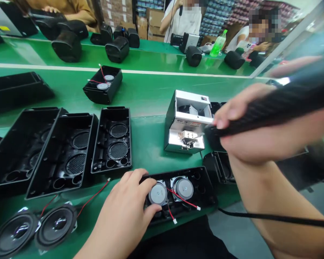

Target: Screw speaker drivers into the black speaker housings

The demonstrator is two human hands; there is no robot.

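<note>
My left hand [125, 212] rests on the near end of a black speaker housing [205, 187] at the table's front edge, fingers curled around one of its two silver-backed speaker drivers [158, 193]. The second driver [184, 188] sits beside it, with red wires trailing out. My right hand [248, 133] is closed around a black electric screwdriver [275, 108], its tip held at the silver screw feeder box [187, 122].
Three empty black housings [112, 138] stand in a row at left on the green table [148, 93]. Two loose speaker cones [55, 225] lie at the front left. Another housing with drivers [104, 84] sits farther back. Other people work across the far bench.
</note>
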